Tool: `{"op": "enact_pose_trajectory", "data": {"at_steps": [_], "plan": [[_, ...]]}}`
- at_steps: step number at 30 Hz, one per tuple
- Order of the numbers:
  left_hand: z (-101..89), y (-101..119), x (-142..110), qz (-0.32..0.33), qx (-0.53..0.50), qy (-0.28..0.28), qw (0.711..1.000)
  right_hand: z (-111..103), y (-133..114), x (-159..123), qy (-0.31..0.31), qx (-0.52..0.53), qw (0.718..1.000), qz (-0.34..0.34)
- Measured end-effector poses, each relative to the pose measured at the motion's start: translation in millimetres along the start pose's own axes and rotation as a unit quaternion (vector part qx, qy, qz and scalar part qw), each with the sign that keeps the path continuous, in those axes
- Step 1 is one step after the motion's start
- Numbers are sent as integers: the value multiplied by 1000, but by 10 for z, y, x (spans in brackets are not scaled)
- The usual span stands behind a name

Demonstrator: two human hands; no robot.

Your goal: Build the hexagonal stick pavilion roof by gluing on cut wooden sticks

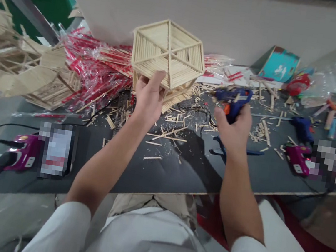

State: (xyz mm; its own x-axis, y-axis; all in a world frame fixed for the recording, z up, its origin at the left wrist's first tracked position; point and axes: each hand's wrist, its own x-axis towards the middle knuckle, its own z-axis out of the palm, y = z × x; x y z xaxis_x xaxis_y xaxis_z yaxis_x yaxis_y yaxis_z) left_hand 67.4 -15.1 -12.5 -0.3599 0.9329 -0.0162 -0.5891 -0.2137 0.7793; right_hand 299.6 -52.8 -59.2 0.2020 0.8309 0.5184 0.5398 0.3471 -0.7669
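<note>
My left hand point(149, 96) grips the near edge of a hexagonal stick model point(155, 44), its thumb lying on the top panel. Thin wooden sticks fill the panel's triangular sections, and more stickwork shows underneath. To the right, my right hand point(234, 125) is wrapped round the handle of a blue glue gun point(233, 98) with an orange trigger. Its nozzle points left toward the model, with a gap between the two. Below that hand, blue-handled pliers point(221, 148) lie on the dark table point(173, 173), partly covered by the hand and wrist.
Plastic-wrapped stick bundles point(91, 64) are heaped behind and left, beside more wooden models point(37, 68). Loose stick pieces point(167, 132) litter the middle. A purple power adapter point(25, 153) and a phone point(58, 151) sit front left. Another glue gun point(302, 128) and purple adapter point(298, 159) lie right.
</note>
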Motion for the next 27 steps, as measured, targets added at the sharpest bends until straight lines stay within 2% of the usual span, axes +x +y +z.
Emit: {"op": "enact_pose_trajectory", "data": {"at_steps": [2,5,10,15,22,27], "plan": [[-8,23,40,31,15,-20,999,121,6,-78,20,-90,996,-2],[-37,38,90,76,32,-50,995,326,0,-180,17,-172,985,-11],[-97,17,213,99,31,-91,990,535,-5,-292,40,-238,966,-98],[-69,48,303,62,70,-65,993,516,-75,-290,29,-297,936,-187],[-77,210,287,-3,36,-33,999,488,-169,-202,-46,-298,925,-229],[-105,195,308,22,17,-102,994,504,-247,-232,-62,-288,929,-224]]}}
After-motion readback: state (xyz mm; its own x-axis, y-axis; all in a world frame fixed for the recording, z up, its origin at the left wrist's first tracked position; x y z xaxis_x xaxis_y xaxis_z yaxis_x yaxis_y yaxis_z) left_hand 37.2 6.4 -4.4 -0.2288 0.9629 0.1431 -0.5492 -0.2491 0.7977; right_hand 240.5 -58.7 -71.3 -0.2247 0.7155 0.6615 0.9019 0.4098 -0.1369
